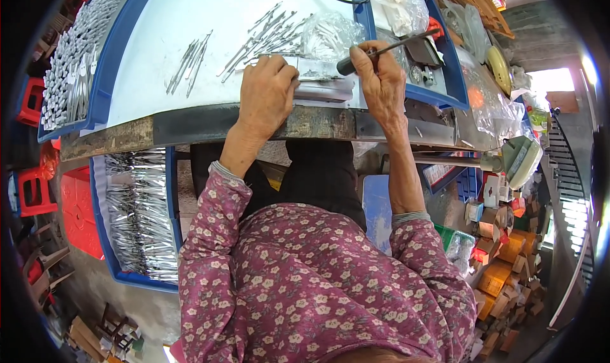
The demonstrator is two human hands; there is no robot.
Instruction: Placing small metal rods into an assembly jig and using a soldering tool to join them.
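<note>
Tabletop edge (190, 127) near both hands (265, 93)

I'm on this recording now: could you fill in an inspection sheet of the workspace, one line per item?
Surface: white-covered workbench with a dark, worn front edge.
Job's things: thin silvery metal rods loose in two groups; long grey metal block near the front edge.
Clutter: clear plastic bag beside the larger group; blue plastic tray of rods at the left.
Left hand: fingers curled down at the block's left end; whether they hold anything is unclear.
Right hand: fingers around a dark-handled tool with a thin shaft.
Cables: one black cable at the picture's top.
Surroundings: red plastic stool at left; orange and brown cardboard boxes piled at right.
</note>
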